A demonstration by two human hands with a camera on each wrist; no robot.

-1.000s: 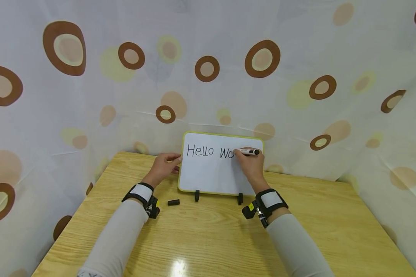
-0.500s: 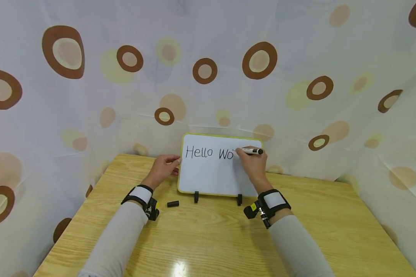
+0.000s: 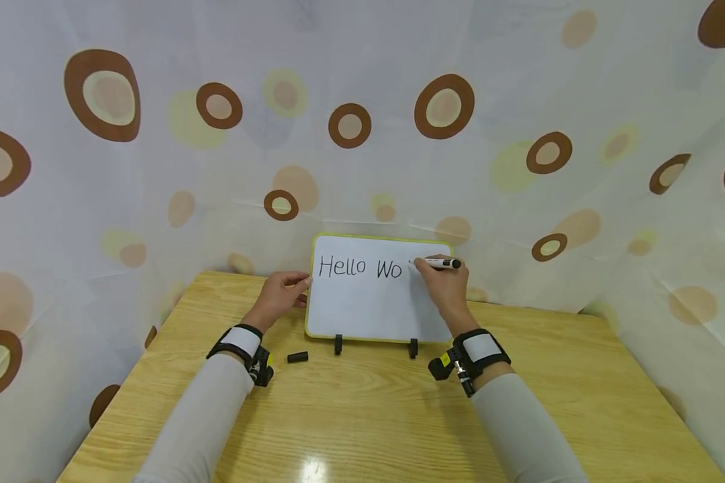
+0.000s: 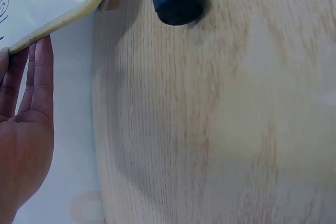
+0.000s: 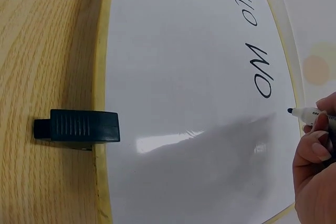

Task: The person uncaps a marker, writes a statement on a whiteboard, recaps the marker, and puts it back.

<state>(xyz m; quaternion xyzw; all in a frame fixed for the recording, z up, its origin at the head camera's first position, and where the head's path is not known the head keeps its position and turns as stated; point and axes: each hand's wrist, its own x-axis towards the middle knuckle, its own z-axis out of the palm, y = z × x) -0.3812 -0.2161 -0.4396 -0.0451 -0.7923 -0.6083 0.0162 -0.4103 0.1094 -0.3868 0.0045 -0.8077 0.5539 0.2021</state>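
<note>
A whiteboard (image 3: 368,308) with a yellow rim leans upright at the back of the table, with "Hello Wo" handwritten in black near its top. My left hand (image 3: 280,295) pinches its left edge; in the left wrist view the thumb lies at the front and the fingers (image 4: 42,77) reach behind the rim. Between right thumb and fingers, my right hand (image 3: 448,288) pinches a white whiteboard marker (image 3: 440,263) with a black end. In the right wrist view, the marker's black tip points at the board just past the "o".
Two black feet (image 3: 338,344) prop the board's lower edge. A black marker cap (image 3: 298,357) lies on the wooden table (image 3: 362,416) left of the board. Behind stands a curtain (image 3: 217,174) patterned with brown and beige circles.
My right hand has shifted a little to the right with the marker, baring the whole "o". The left hand keeps its hold on the board's edge. The head view has turned slightly.
</note>
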